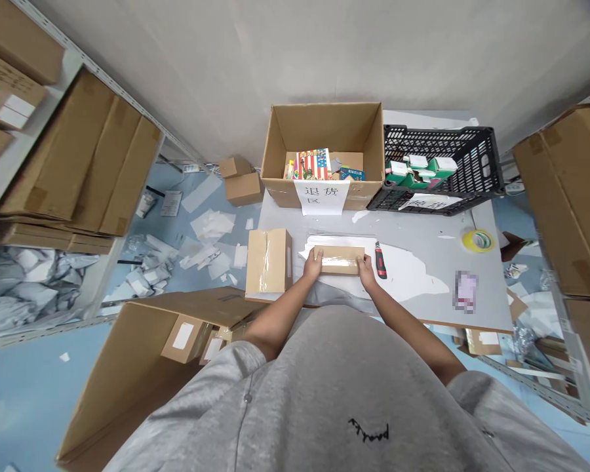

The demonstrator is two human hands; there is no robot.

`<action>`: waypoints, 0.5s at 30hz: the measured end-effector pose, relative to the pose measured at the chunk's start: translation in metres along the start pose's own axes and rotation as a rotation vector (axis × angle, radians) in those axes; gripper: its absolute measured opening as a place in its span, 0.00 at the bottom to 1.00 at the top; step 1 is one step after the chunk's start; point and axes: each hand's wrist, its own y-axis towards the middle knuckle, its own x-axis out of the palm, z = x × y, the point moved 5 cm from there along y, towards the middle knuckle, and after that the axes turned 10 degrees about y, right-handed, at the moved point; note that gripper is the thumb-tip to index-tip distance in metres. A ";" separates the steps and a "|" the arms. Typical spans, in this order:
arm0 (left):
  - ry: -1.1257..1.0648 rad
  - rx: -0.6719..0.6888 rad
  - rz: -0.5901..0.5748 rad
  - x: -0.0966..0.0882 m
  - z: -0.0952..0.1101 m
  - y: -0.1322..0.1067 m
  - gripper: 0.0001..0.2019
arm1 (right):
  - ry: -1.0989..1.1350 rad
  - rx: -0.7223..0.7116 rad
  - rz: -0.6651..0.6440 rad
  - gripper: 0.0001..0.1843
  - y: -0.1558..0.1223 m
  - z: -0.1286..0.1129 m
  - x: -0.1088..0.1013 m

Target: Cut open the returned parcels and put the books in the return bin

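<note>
A small brown cardboard box (341, 260) with shiny clear tape along its face is held between my two hands, over white paper on the table. My left hand (313, 265) grips its left end, and my right hand (366, 270) grips the right end, thumbs on the upper face. Just right of my right hand lies a red and black utility knife (381, 261). A larger taped carton (267, 262) stands to the left of my left hand. Beneath and beside the held box are torn white sheets (408, 274).
At the table's back stand an open carton (322, 124) with books and a black plastic crate (476, 164) with green-white boxes. Yellow tape (478, 240) and a blurred pinkish item (466, 290) lie right. A large open box (113, 367) sits lower left; shelves flank both sides.
</note>
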 end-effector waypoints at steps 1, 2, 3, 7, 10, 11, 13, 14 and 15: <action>0.001 -0.011 0.010 0.000 0.001 0.000 0.21 | 0.009 0.001 0.028 0.36 0.002 -0.003 -0.001; 0.000 -0.014 0.019 -0.001 0.002 0.001 0.21 | 0.013 -0.015 0.060 0.36 0.004 -0.007 -0.003; 0.000 -0.017 0.037 -0.003 0.004 0.002 0.20 | 0.017 -0.044 0.091 0.36 0.007 -0.012 -0.005; -0.049 0.042 0.121 -0.007 0.016 0.012 0.19 | 0.065 -0.144 0.145 0.35 0.021 -0.030 -0.012; -0.088 0.110 0.158 -0.005 0.020 0.021 0.21 | 0.047 -0.144 0.143 0.36 0.030 -0.033 -0.012; -0.076 0.116 0.155 -0.003 0.019 0.024 0.23 | 0.023 -0.134 0.141 0.36 0.032 -0.031 -0.011; -0.009 0.105 0.110 0.003 0.013 0.028 0.28 | -0.033 -0.106 0.121 0.33 0.035 -0.023 -0.009; 0.034 0.096 0.072 0.006 0.008 0.028 0.29 | -0.056 -0.086 0.105 0.31 0.036 -0.017 -0.008; 0.072 0.089 0.033 0.009 0.003 0.029 0.30 | -0.071 -0.062 0.089 0.29 0.036 -0.010 -0.007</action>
